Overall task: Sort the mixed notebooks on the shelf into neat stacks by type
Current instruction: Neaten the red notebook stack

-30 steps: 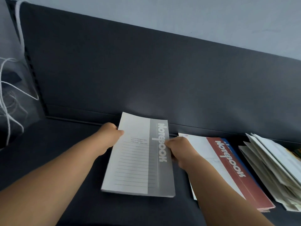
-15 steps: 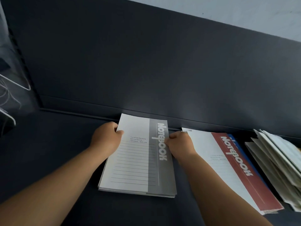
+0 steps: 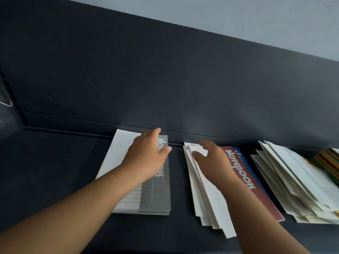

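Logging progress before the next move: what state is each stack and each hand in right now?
grey notebook stack: lying flat, edges nearly square.
red notebook stack: lying flat, fanned out, near edges staggered.
white pile: loose, splayed, untidy.
striped notebook: far right, mostly cut off by the frame; state unclear.
left hand: open, fingers straight, over the grey notebook stack.
right hand: open, fingers relaxed, over the red notebook stack, holding nothing.

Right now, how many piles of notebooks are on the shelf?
3: a grey-covered pile under the left hand, a fanned red-topped pile under the right hand, a loose white pile farther right. Striped covers at the frame edge may be a fourth.
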A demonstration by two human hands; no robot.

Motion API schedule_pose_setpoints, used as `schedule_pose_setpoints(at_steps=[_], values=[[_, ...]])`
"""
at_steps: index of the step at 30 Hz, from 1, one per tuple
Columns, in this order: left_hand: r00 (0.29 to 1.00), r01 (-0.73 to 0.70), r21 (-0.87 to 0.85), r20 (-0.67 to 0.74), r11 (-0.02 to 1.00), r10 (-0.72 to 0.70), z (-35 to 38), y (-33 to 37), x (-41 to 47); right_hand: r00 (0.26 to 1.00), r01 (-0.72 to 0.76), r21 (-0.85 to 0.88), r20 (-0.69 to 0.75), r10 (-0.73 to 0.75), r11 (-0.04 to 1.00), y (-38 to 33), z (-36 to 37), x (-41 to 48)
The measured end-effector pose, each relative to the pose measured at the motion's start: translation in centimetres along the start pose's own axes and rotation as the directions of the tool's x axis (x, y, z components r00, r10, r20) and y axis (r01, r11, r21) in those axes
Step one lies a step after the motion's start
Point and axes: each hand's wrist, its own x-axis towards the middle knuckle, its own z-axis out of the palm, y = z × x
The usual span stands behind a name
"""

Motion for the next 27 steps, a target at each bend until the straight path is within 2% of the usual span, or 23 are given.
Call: schedule_pose_setpoints(at_steps=[3,6,11,14,18,23,27], values=[[0.993,-0.001,-0.076,0.121,0.997,0.011,2.3,3.2,-0.7,0.998,-0.052,-0.102,-0.025,0.05,0.993,3.3,-2.2,0.1],[0.98,0.009,-0.069,0.198,0.998,0.005,4.9,5.3,-1.0,0.992,-0.122,-0.17,-0.042,0.117,0.978,6.4,-3.8,0.1],[0.974,0.027,0.016,0.224,1.0,-0.03,9.0,6.5,-1.3,0.993,-0.121,-0.257,-0.025,0.118,0.959,10.7,-5.6,-0.2],[0.974,0.064,0.062,0.211,0.996,-0.076,10.9,6.5,-1.6,0.992,-0.099,-0.29,0.045,0.117,0.952,12.7,-6.1,-0.3],[0.959,0.174,0.006,0.226,0.985,-0.171,12.4,7.0,-1.6,0.985,-0.107,-0.236,0.104,0.134,0.966,14.3,-6.1,-0.2],[0.943,0.288,-0.017,0.179,0.957,-0.281,13.7,8.2,-1.3,0.994,-0.009,-0.138,0.104,0.024,0.99,14.1,-5.7,-0.4],[0.941,0.313,-0.029,0.144,0.949,-0.306,14.3,8.4,-1.3,0.988,0.03,-0.072,0.152,-0.019,0.997,13.6,-5.2,-0.9]])
